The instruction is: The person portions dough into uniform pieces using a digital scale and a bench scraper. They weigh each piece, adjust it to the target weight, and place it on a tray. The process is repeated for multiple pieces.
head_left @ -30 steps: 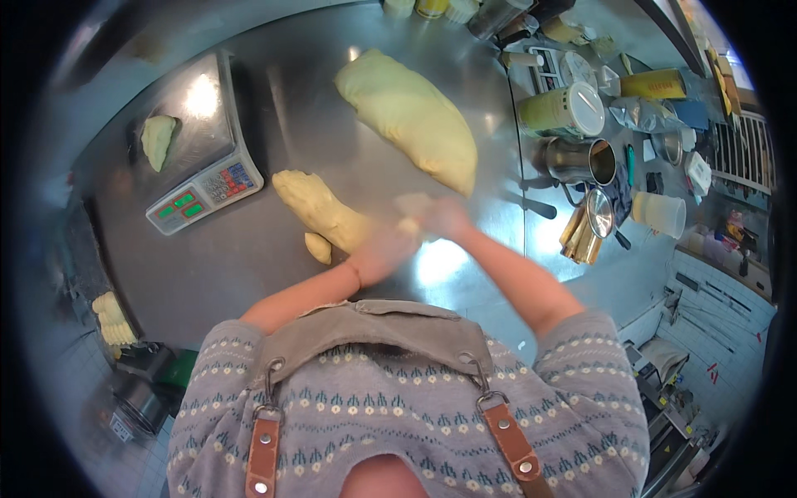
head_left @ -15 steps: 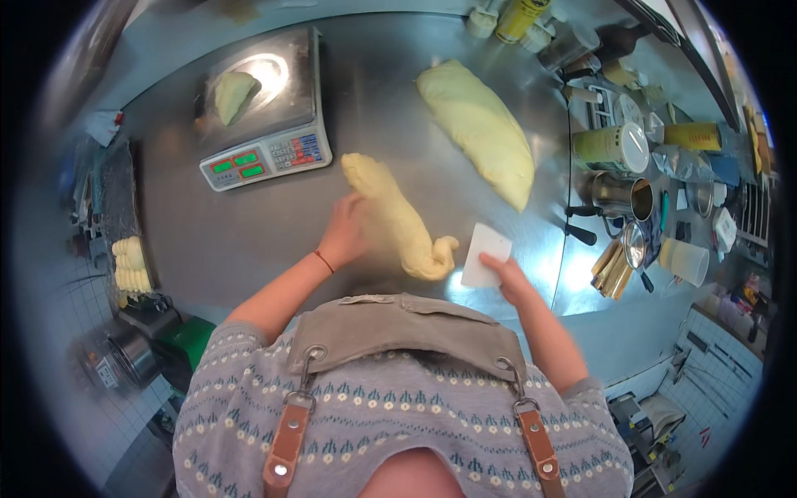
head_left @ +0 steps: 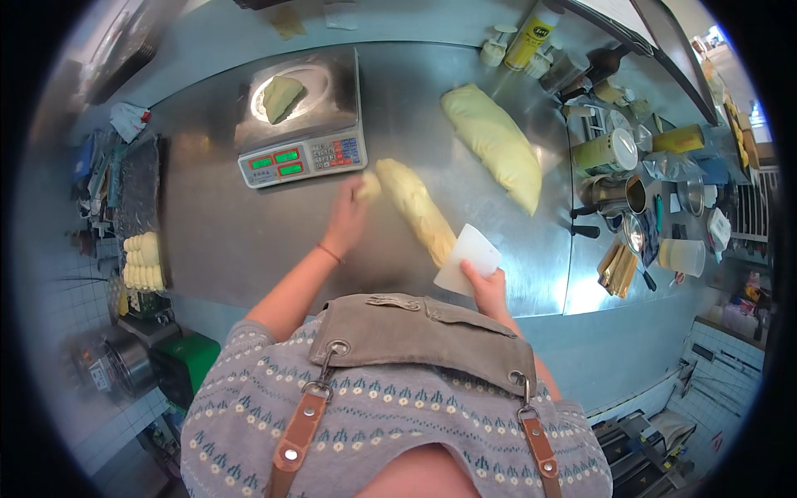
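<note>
A long roll of pale yellow dough (head_left: 413,206) lies slantwise on the steel table (head_left: 207,224) in front of me. My left hand (head_left: 345,214), a little blurred, is closed on a small piece of dough (head_left: 369,187) just left of the roll's far end. In my right hand (head_left: 487,289) is a white dough scraper (head_left: 467,257), which overlaps the roll's near end. On the pan of the digital scale (head_left: 303,159), beyond my left hand, rests another dough piece (head_left: 282,99). A large dough mass (head_left: 496,148) lies farther right.
Several shaped dough pieces (head_left: 144,261) stand on a dark tray (head_left: 138,191) at the left edge. Along the right are a tub with a white lid (head_left: 610,151), a metal pitcher (head_left: 618,192), a sieve (head_left: 634,232) and a clear plastic cup (head_left: 682,256). A yellow can (head_left: 531,37) stands behind.
A small dough piece now shows in my left hand. My right hand has brought the scraper left to the roll's near end, and the curled tail there no longer shows.
</note>
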A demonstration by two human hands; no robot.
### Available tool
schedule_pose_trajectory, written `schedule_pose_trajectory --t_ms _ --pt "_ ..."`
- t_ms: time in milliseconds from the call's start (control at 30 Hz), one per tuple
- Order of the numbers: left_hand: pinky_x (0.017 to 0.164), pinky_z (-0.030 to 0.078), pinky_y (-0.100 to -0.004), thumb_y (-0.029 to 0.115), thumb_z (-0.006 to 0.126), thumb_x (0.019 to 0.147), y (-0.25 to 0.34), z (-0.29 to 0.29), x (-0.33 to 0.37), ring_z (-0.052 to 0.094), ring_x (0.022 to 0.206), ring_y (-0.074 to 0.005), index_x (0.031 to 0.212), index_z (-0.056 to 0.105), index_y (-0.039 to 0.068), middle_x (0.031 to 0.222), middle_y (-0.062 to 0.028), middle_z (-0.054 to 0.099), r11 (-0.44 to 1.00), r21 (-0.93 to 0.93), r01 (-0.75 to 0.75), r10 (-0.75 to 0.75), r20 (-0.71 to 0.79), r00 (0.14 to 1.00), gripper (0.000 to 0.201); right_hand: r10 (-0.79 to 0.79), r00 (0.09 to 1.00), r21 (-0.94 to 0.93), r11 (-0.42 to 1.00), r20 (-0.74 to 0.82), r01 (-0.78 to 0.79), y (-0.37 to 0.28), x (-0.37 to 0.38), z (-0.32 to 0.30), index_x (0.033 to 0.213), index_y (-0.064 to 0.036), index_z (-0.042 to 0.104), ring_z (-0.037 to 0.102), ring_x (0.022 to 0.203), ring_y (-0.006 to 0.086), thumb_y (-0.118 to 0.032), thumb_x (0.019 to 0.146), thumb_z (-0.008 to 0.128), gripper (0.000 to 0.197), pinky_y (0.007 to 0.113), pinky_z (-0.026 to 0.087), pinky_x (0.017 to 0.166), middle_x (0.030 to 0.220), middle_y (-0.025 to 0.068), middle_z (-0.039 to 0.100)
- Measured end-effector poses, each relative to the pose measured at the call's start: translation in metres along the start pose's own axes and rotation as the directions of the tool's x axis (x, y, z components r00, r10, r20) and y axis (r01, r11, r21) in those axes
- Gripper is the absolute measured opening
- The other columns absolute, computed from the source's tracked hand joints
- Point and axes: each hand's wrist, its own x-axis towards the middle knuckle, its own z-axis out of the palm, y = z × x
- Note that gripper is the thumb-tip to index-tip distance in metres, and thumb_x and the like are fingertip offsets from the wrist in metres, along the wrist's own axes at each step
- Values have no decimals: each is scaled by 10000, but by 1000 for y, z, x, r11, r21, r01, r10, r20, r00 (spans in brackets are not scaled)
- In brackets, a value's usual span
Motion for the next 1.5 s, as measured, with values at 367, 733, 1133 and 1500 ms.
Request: schedule_pose_trajectory --t_ms 367,733,1133,1500 --pt "1083 348 -487 338 860 552 6 36 117 414 1272 -380 1428 364 139 1330 -186 455 682 580 -446 -135 699 702 1027 -52 948 63 995 -313 75 38 -30 -39 1189 44 590 623 984 171 -170 885 712 391 325 493 862 1111 92 661" --pt "1028 420 -468 278 817 653 -52 49 130 398 1310 -388 1340 486 149 1479 -133 364 520 615 -593 -136 745 653 774 110 963 239 970 -247 -49 110 20 -43 1226 47 586 617 1047 210 -208 882 715 448 353 477 906 1159 121 655" --pt "728 524 -328 140 786 730 233 -118 33 676 779 -203 938 678 51 853 -74 702 863 392 -320 38 580 814 251 -255 955 350 889 -153 294 -123 -55 -85 1187 26 571 655 923 219 -147 839 691 407 394 530 882 1064 114 648" --pt "1098 364 -427 165 782 738 50 -140 -84 398 1319 -362 1475 331 161 1465 -153 382 692 721 -33 -70 113 991 864 -349 937 -253 907 2 338 -67 37 -130 1280 37 533 598 1050 183 -259 906 682 499 317 473 894 1207 86 613"
